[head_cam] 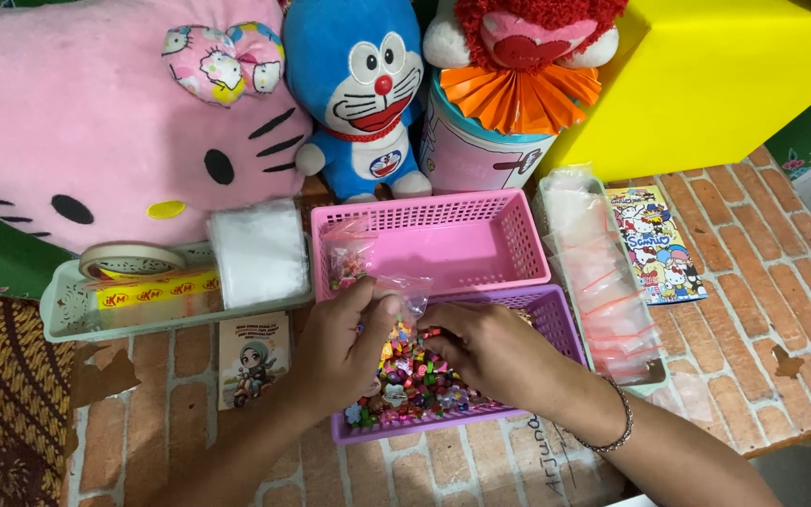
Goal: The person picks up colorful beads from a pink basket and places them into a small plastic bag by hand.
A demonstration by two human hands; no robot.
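Observation:
My left hand (340,347) pinches a small clear plastic bag (407,293) by its mouth, just above a purple basket (567,324) filled with several small colourful trinkets (410,380). My right hand (492,352), with a bracelet on its wrist, reaches into the same basket; its fingertips are on the trinkets next to the bag. Behind it stands a pink basket (462,244), and a filled little bag (347,258) leans in its left corner.
A green tray (60,314) at left holds a tape roll (129,258), yellow strips and a white packet. A tray of clear zip bags (603,282) and a sticker sheet (654,244) lie at right. Plush toys, a tin and a yellow box stand behind.

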